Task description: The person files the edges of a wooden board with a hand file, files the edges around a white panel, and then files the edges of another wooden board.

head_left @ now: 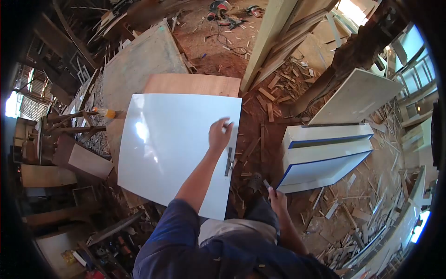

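Observation:
A large glossy white panel [181,139] lies in front of me. My left hand [220,135] is over it near the right edge, its fingers curled together. A small dark spot shows at the fingertips, too small to name. Below that hand, a narrow dark metal strip [228,162], perhaps a hinge, lies along the panel's right edge. My right hand [278,201] is low beside my leg, off the panel, closed around a slim tool with a flat greyish end [266,183]. Its exact kind does not show.
A brown board [195,84] lies under the panel's far edge. White blue-edged box units [327,156] stand at right, with a plywood sheet [355,97] behind. A bottle [109,113] is at left. Power tools [220,10] and wood scraps litter the floor.

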Motion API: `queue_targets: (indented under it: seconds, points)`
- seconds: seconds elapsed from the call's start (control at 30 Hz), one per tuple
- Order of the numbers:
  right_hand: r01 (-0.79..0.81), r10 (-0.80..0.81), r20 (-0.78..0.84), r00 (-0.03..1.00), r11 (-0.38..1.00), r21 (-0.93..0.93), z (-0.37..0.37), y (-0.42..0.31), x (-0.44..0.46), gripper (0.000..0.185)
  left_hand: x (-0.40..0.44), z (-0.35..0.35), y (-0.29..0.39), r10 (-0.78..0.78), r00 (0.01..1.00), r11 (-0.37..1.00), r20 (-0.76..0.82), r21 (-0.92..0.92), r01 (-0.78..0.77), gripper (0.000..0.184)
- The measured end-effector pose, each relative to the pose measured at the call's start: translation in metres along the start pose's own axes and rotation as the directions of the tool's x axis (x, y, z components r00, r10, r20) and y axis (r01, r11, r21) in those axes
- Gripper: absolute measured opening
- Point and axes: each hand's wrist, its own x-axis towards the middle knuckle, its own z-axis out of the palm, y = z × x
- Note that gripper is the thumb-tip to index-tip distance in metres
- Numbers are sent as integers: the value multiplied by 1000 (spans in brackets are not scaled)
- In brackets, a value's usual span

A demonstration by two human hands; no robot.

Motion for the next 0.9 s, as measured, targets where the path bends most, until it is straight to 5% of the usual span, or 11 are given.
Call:
queue_targets:
  seconds: [0.13, 0.23, 0.27, 0.33, 0.43, 0.57, 0.9]
  points:
    - [164, -161, 40, 986, 982, -98, 17, -12, 21, 64, -145, -63, -40, 146, 988, 977, 39, 153, -151, 54]
    - [212, -206, 87, 975, 975, -72, 20, -34, 21, 61, -252, -124, 5, 34, 928, 963, 370, 237, -130, 77]
    - [222, -215, 102, 971, 973, -68, 20, -44, 26, 61, -297, -127, -5, -8, 876, 967, 482, 226, -115, 100]
    - [288, -279, 125, 952, 956, -55, 25, -53, 30, 60, -351, -143, 10, -25, 828, 966, 560, 227, -124, 109]
    - [326, -296, 215, 931, 938, -121, 32, -51, 41, 60, -398, -130, -13, -31, 869, 916, 494, 362, -173, 110]
    - [401, -335, 313, 889, 899, -176, 34, -61, 42, 60, -403, -125, -13, -3, 913, 938, 407, 319, -139, 105]
    - [485, -396, 323, 860, 831, -273, 15, -74, -1, 61, -426, -113, -31, 207, 896, 843, 394, 392, -367, 97]
